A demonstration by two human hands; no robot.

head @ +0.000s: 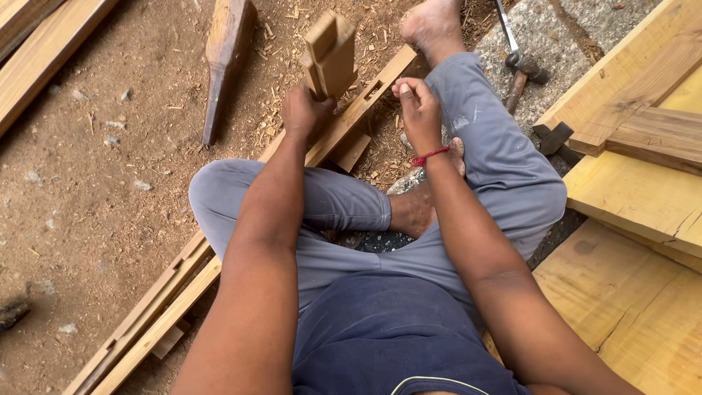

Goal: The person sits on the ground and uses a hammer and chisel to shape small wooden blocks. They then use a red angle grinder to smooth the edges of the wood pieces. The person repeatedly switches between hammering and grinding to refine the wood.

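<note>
Hidden: the long wooden rail (351, 121) is covered mid-length by the legs; whatever the right fist holds cannot be made out.
Left hand (303, 113): clenched around the wooden mallet (330, 55), raised at upper centre, head tilted up and right.
Right hand (418, 110): fisted just above the rail's mortise slot.
Rail axis: run from lower left to upper centre.
Ground: sawdust-strewn dirt; planks (636, 197) stacked at right, a hammer (521, 69) above.

bare-armed and barefoot (431, 25); dressed in a dark navy top with a thin pale trim at the lower hem and loose grey trousers, dusty and lightly stained at the knee. thin red thread tied round the right wrist (430, 155). no sleeves, no gloves.
</note>
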